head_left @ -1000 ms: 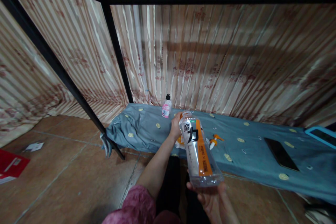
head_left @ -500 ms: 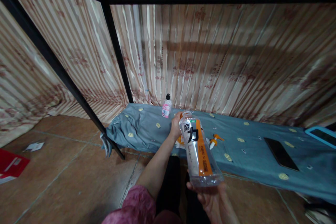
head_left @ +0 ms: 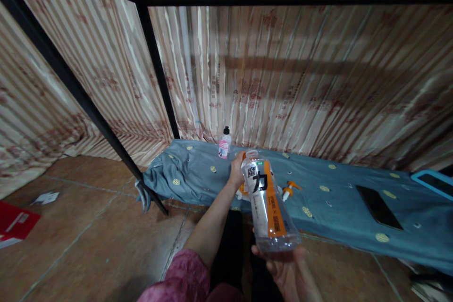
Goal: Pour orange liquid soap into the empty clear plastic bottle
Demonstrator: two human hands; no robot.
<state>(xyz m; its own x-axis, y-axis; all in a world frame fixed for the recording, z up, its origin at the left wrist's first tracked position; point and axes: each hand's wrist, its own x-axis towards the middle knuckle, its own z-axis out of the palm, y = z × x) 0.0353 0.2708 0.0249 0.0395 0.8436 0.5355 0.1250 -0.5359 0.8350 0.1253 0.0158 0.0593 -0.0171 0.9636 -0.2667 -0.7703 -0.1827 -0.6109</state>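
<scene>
The clear plastic bottle with an orange-and-white label (head_left: 266,203) sits at the middle of the view, tilted with its uncapped neck toward 11 o'clock. The right hand (head_left: 288,269) cups its base from 6 o'clock, fingers clamped around the bottom. The left hand (head_left: 236,169) is at the neck, at the bottle's 11 o'clock, its grip curled beside the opening; whether it pinches a cap cannot be told. Behind the bottle, a blue patterned cloth (head_left: 329,198) is spread on the brown tiled floor (head_left: 88,236). On the cloth, a small pink-labelled bottle with a black cap (head_left: 224,143) stands at 11 o'clock, an orange-and-white pump head (head_left: 289,190) lies just at 2 o'clock, and a black phone (head_left: 378,207) lies well apart at 3 o'clock.
</scene>
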